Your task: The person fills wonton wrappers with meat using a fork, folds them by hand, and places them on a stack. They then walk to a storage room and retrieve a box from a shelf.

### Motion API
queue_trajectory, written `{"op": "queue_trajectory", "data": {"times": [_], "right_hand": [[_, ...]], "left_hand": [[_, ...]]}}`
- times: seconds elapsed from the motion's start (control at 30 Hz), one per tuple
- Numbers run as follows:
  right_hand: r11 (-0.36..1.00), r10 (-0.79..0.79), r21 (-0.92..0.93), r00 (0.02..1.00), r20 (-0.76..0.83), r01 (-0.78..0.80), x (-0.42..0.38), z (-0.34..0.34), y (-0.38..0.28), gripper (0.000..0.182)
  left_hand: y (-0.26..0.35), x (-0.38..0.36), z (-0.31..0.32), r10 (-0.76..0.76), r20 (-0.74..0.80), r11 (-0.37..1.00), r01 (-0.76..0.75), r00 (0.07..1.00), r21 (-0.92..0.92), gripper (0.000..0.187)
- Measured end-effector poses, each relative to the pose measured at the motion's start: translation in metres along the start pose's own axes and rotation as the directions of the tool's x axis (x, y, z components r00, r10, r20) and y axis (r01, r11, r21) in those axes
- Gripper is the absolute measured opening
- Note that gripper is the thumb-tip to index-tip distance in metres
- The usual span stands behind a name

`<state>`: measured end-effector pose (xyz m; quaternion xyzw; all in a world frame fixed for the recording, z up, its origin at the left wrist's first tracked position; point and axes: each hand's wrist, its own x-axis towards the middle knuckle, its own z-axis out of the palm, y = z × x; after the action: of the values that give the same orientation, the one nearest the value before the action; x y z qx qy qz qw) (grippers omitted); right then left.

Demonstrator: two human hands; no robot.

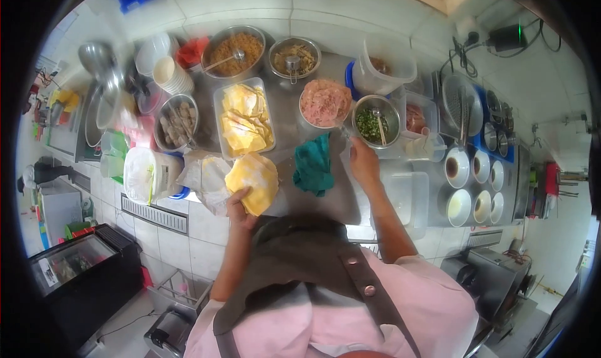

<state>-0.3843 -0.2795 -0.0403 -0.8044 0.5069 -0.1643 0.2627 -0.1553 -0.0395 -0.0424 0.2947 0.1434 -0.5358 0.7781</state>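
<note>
Wall: large pale tiles, fine seams.
Floor: white tiles.
Drain grate: slotted, set in floor.
Worktop: grey metal, against wall.
Cabinet: black, glazed top, at left.

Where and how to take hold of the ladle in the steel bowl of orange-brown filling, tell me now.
Take the ladle near the free end of its pale handle, coming from the wearer's near left. The handle slants toward the bowl's near-left rim, while the round head rests on the filling, so that end looks cleanest.
</note>
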Motion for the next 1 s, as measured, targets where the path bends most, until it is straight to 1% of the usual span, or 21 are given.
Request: {"op": "queue_trajectory", "data": {"times": [0.03, 0.1, 0.13, 0.23, 0.3, 0.33, 0.4, 0.43, 0.47, 0.5, 0.53, 0.6, 0.63, 0.7, 0.73, 0.8, 0.83, 0.9, 0.93, 1.0], "right_hand": [[1.000, 0.005, 0.000, 1.000, 0.001, -0.005, -0.001, 0.000, 0.003, 0.029], [0.985, 0.124, 0.104, 0.985, 0.119, -0.136, 0.005, 0.001, 0.011, 0.026], [0.986, 0.121, 0.104, 0.986, 0.115, -0.133, 0.009, 0.003, 0.012, 0.026], [0.994, 0.085, 0.068, 0.994, 0.068, -0.089, 0.017, 0.014, 0.008, 0.025], [0.999, -0.037, 0.018, 0.999, -0.040, 0.038, 0.022, 0.021, 0.004, 0.024], [0.999, -0.037, 0.020, 0.998, -0.041, 0.038, 0.025, 0.024, 0.005, 0.024], [0.971, 0.017, 0.240, 0.998, -0.065, -0.001, 0.028, 0.028, 0.003, 0.023], [0.970, 0.022, 0.243, 0.998, -0.066, -0.005, 0.029, 0.028, 0.000, 0.023], [0.911, 0.148, 0.382, 0.988, 0.049, -0.156, 0.030, 0.026, -0.002, 0.024], [0.811, 0.256, 0.494, 0.950, 0.180, -0.312, 0.029, 0.023, -0.005, 0.024], [0.806, 0.268, 0.496, 0.946, 0.182, -0.324, 0.032, 0.023, -0.007, 0.024], [0.817, 0.193, 0.520, 0.968, 0.158, -0.248, 0.037, 0.024, -0.009, 0.025], [0.816, 0.196, 0.520, 0.967, 0.163, -0.253, 0.035, 0.024, -0.010, 0.025], [0.718, 0.229, 0.636, 0.959, 0.167, -0.282, 0.036, 0.021, -0.012, 0.026], [0.721, 0.221, 0.635, 0.961, 0.167, -0.276, 0.035, 0.021, -0.011, 0.026], [0.581, 0.243, 0.743, 0.942, 0.231, -0.332, 0.028, 0.018, -0.004, 0.025], [0.585, 0.243, 0.739, 0.942, 0.233, -0.333, 0.028, 0.016, -0.002, 0.025], [0.658, 0.233, 0.695, 0.956, 0.179, -0.290, 0.023, 0.009, 0.002, 0.026], [0.659, 0.223, 0.695, 0.958, 0.183, -0.286, 0.025, 0.004, 0.002, 0.026], [0.742, 0.087, 0.649, 0.984, 0.154, -0.167, 0.018, -0.005, -0.006, 0.027]], "left_hand": [[0.000, 0.000, -0.001, -0.004, -0.002, 1.000, 0.004, 1.000, 0.002, 0.056], [0.000, 0.004, 0.001, -0.012, -0.003, 1.000, 0.012, 1.000, 0.001, 0.056], [-0.001, 0.006, 0.006, -0.011, 0.002, 1.000, 0.011, 1.000, 0.000, 0.056], [-0.001, 0.003, 0.012, -0.025, 0.038, 1.000, 0.025, 0.999, 0.000, 0.056], [0.000, 0.005, 0.006, -0.035, 0.044, 0.999, 0.035, 0.998, 0.005, 0.055], [0.000, 0.007, 0.004, -0.034, 0.044, 0.999, 0.034, 0.998, 0.008, 0.055], [0.001, 0.007, 0.000, -0.039, 0.035, 0.999, 0.039, 0.999, 0.005, 0.055], [0.002, 0.008, 0.000, -0.041, 0.033, 0.999, 0.041, 0.999, 0.010, 0.055], [0.001, 0.009, 0.000, -0.027, 0.033, 1.000, 0.026, 0.999, 0.018, 0.055], [0.000, 0.009, 0.000, -0.016, 0.030, 1.000, 0.015, 0.999, 0.026, 0.055], [0.000, 0.011, 0.000, -0.026, 0.023, 0.999, 0.025, 0.999, 0.034, 0.055], [-0.003, 0.016, 0.001, -0.026, 0.025, 0.999, 0.025, 0.999, 0.035, 0.055], [-0.004, 0.018, 0.002, -0.027, 0.019, 0.999, 0.026, 0.999, 0.036, 0.055], [-0.005, 0.026, 0.006, -0.043, 0.018, 0.998, 0.042, 0.999, 0.040, 0.056], [-0.005, 0.032, 0.008, -0.036, 0.021, 0.999, 0.035, 0.999, 0.036, 0.056], [-0.008, 0.040, 0.011, -0.018, 0.048, 0.999, 0.016, 0.999, 0.041, 0.055], [-0.008, 0.045, 0.012, -0.018, 0.046, 0.999, 0.016, 0.999, 0.035, 0.055], [-0.010, 0.055, 0.014, -0.109, 0.080, 0.992, 0.103, 0.991, 0.076, 0.054], [-0.010, 0.064, 0.014, -0.099, 0.079, 0.993, 0.093, 0.992, 0.072, 0.054], [-0.009, 0.073, 0.008, -0.219, 0.185, 0.975, 0.210, 0.958, 0.069, 0.054]]}}
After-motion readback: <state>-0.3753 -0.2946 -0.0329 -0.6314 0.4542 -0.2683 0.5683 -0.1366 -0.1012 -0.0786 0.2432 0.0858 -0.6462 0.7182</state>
